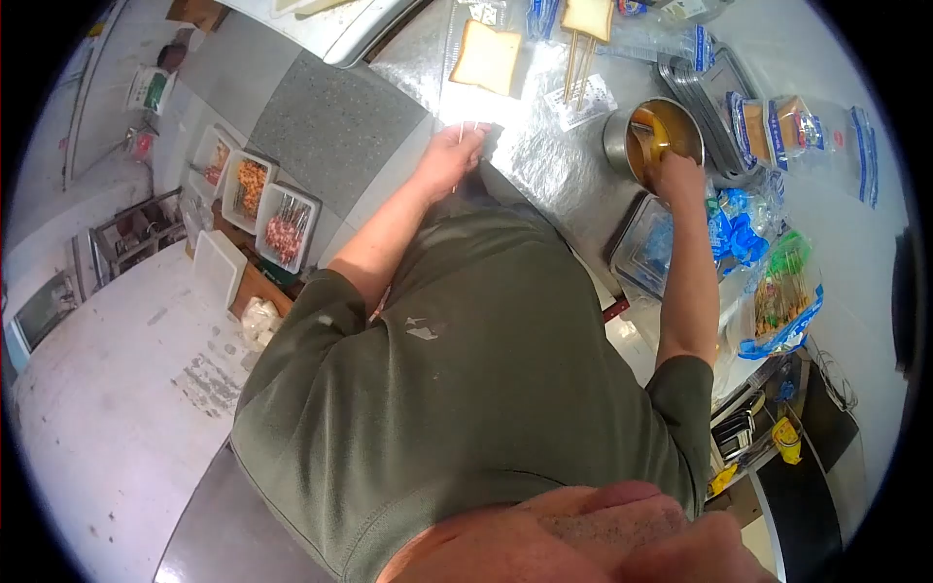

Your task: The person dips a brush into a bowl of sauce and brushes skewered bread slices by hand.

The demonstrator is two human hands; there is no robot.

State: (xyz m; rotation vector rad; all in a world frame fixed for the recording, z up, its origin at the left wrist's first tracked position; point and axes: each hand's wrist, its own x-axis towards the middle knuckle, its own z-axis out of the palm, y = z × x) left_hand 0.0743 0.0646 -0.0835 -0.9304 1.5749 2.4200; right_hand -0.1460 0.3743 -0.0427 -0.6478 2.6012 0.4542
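Observation:
My left hand (452,160) is closed round thin sticks beside the near edge of the metal counter (539,160). At the right, my right hand (677,180) reaches over the rim of a steel pot (618,144); its fingertips are hidden. Something yellow and brown (656,136) shows inside the pot. One slice of bread (485,56) lies on the counter beyond my left hand. A second slice (587,17) lies farther right, with wooden skewers (580,70) extending from it toward me over a printed wrapper (583,103).
Stacked dark trays (702,109) and bread packs (756,131) stand right of the pot. A clear-lidded box (644,243) sits beside my right forearm. A bag of skewers (780,291) lies farther right. Tubs of skewered food (287,228) stand at the left.

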